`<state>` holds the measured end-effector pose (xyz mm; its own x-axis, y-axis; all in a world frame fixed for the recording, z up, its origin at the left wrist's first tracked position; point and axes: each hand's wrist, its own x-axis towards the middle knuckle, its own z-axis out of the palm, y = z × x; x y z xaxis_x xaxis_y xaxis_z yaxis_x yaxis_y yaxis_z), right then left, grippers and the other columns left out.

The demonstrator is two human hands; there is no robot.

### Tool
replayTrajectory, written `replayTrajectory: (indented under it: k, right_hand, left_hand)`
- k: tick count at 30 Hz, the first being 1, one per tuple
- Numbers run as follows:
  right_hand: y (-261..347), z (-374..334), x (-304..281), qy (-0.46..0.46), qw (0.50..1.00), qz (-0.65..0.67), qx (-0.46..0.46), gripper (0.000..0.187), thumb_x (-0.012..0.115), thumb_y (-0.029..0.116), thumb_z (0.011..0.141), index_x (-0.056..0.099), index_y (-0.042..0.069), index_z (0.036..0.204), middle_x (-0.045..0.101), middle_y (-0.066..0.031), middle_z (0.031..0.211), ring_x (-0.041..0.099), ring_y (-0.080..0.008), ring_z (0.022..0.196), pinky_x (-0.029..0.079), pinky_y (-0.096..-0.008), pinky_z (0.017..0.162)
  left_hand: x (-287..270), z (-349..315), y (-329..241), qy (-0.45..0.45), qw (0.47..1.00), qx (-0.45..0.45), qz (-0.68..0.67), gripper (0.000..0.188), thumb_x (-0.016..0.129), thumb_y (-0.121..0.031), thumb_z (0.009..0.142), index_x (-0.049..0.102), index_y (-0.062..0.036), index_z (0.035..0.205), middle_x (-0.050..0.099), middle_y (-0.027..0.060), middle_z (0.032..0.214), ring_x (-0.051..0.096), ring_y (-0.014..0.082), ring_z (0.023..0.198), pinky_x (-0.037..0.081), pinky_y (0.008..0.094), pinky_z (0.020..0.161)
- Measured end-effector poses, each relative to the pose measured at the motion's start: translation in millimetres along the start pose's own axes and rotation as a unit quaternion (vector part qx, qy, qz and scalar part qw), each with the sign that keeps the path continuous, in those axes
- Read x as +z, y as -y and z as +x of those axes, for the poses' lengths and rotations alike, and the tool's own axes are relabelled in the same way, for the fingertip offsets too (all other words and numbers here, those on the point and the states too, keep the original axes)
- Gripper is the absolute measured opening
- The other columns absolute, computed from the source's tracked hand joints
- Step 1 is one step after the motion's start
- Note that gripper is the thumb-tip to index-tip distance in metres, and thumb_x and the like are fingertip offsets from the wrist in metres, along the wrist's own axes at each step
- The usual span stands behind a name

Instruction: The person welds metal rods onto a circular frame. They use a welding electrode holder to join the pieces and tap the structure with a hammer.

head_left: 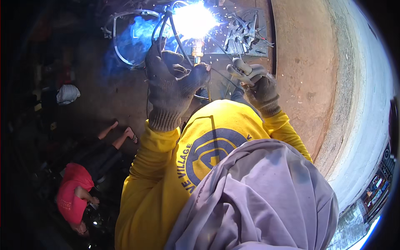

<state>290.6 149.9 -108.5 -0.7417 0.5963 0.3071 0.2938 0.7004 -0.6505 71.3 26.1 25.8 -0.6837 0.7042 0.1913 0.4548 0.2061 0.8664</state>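
Mauve cloth lies lowest. Upper centre, I see dark rods at the spread left hand, grip unclear; the right hand clasps a grey handle. Work's underway; glare hides what's done or left.

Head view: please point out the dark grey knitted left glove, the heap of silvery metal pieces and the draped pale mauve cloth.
Dark grey knitted left glove (167,85), head view: its middle.
Silvery metal heap (237,45), head view: lower pieces.
Pale mauve cloth (266,196), head view: its folded middle.
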Motion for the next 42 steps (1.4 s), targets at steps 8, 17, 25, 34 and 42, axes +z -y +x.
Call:
replayTrajectory:
  k: [8, 17, 25, 34, 42]
  right_hand:
    - [23.3, 17.4, -4.4, -0.018, 0.994, 0.093, 0.056, 0.024, 0.071, 0.01, 0.077, 0.061, 0.007, 0.099, 0.065, -0.0123, 0.089, 0.065, -0.0323, 0.08, 0.051, -0.0374, 0.07]
    - [35.6, 31.0, -24.7, 0.039, 0.984, -0.11, -0.134, 0.041, 0.066, 0.011, 0.084, 0.062, 0.01, 0.125, 0.069, -0.0116, 0.103, 0.066, -0.0247, 0.084, 0.053, -0.0358, 0.078]
    - [16.1, 8.6, -6.6, -0.015, 0.995, 0.088, 0.045, 0.03, 0.074, 0.01, 0.075, 0.061, 0.007, 0.103, 0.065, -0.0125, 0.094, 0.064, -0.0324, 0.088, 0.051, -0.0383, 0.075]
    - [10.9, 5.9, -1.3, 0.007, 0.997, 0.042, 0.057, 0.031, 0.074, 0.013, 0.076, 0.061, 0.007, 0.103, 0.065, -0.0132, 0.096, 0.065, -0.0333, 0.088, 0.051, -0.0392, 0.076]
    - [14.1, 13.4, -1.7, 0.022, 0.999, 0.017, 0.025, 0.031, 0.073, 0.017, 0.077, 0.061, 0.007, 0.104, 0.066, -0.0127, 0.094, 0.065, -0.0328, 0.087, 0.051, -0.04, 0.073]
  left_hand:
    - [-4.6, -3.4, 27.3, 0.016, 0.996, -0.044, -0.071, 0.08, 0.086, -0.026, 0.073, 0.041, 0.0003, 0.134, 0.058, 0.0036, 0.093, 0.056, 0.0093, 0.069, 0.048, 0.0224, 0.062]
    - [-23.9, -18.3, 64.3, -0.009, 0.736, 0.398, 0.548, 0.062, 0.069, -0.028, 0.09, 0.04, -0.0181, 0.144, 0.061, 0.0051, 0.121, 0.064, 0.0152, 0.075, 0.054, 0.0293, 0.063]
    - [-10.8, 15.7, 8.2, 0.001, 0.999, 0.02, 0.043, 0.095, 0.088, -0.035, 0.07, 0.032, 0.0028, 0.136, 0.056, 0.0039, 0.091, 0.054, 0.0108, 0.069, 0.049, 0.0256, 0.058]
    - [-19.4, 19.0, -9.4, 0.035, 0.996, -0.076, 0.032, 0.091, 0.087, -0.033, 0.071, 0.032, 0.0031, 0.134, 0.056, 0.0029, 0.084, 0.053, 0.0066, 0.069, 0.049, 0.0232, 0.06]
    - [-17.5, 14.1, -6.0, 0.019, 0.998, -0.057, -0.01, 0.07, 0.082, -0.033, 0.077, 0.047, -0.004, 0.131, 0.061, 0.0079, 0.102, 0.058, 0.0168, 0.09, 0.049, 0.0321, 0.08]
